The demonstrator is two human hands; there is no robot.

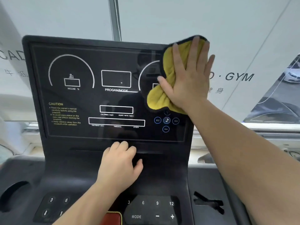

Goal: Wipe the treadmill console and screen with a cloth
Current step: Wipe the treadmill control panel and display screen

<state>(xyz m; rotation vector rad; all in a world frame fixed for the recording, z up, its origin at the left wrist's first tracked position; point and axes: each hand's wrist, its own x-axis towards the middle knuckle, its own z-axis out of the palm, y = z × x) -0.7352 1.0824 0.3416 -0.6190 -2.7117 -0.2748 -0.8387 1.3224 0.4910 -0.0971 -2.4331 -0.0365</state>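
The black treadmill screen (pixel 97 98) stands upright in front of me, with white dials, boxes and a yellow caution text. My right hand (pixel 190 75) lies flat on a yellow cloth with a dark edge (pixel 159 96), pressing it against the screen's upper right corner. The cloth covers most of the right dial. My left hand (pixel 120 164) rests with fingers curled on the ledge of the dark console (pixel 162 176) just below the screen, holding nothing.
Below are button panels with numbers, MODE, minus and plus (pixel 152 210), and a red key (pixel 112 218) at the bottom edge. A cup holder (pixel 13 197) sits at the left, a slot (pixel 209 203) at the right. A frosted window with "GYM" lettering (pixel 238 77) lies behind.
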